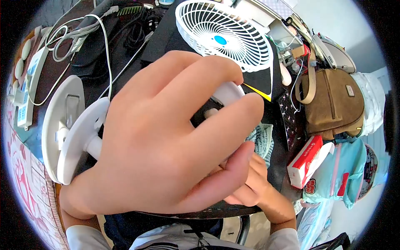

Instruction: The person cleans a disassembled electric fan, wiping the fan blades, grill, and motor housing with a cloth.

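My left hand (166,133) fills the middle of the view, fingers curled round a white fan body. Between the fingers show part of its white rim (229,93) and a dark interior. A white stand with two oval plates (83,141) sticks out left of the hand, its neck running behind the hand. Below and to the right, my right hand (252,183) is close against the left one, its fingers bent. Its fingertips are hidden, and so is whatever they hold. Beyond the hands lies a white fan grille (225,35) with a blue centre, apart from them.
A white power strip (31,87) and tangled cables (79,37) lie on the left, with a green comb (129,10) behind. A patterned cloth (262,139) is by the right hand. On the right stand a tissue pack (306,162), a brown bag (333,102) and a light-blue bag (339,171).
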`<state>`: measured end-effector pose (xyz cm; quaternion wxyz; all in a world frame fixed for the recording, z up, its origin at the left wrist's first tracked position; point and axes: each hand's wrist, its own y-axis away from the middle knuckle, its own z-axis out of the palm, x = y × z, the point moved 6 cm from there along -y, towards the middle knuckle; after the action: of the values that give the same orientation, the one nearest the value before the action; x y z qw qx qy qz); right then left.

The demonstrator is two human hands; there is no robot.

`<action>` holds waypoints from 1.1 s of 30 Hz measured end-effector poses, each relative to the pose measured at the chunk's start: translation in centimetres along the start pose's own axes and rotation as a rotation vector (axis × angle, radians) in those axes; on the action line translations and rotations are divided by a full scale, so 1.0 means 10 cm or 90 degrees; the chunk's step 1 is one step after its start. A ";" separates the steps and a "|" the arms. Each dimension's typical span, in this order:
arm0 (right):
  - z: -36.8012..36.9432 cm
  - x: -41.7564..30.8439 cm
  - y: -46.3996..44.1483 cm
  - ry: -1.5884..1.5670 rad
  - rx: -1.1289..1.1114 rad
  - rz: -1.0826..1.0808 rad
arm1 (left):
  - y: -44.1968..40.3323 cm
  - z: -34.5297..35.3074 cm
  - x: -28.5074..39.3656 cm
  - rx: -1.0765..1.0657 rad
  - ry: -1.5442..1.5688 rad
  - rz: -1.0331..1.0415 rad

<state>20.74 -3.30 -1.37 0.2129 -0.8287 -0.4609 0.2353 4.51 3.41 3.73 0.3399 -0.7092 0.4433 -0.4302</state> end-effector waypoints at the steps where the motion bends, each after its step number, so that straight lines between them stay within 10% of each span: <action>1: 0.00 0.00 -0.01 0.029 0.019 -0.004 | 0.00 0.00 -0.02 0.001 0.001 0.002; 33: -0.10 0.05 -0.03 0.130 0.073 0.010 | -0.08 -0.05 0.10 -0.101 -0.068 -0.067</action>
<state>21.33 -2.90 -0.53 0.3040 -0.8384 -0.4162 0.1774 4.57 2.74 4.87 0.2828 -0.7780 0.4195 -0.3725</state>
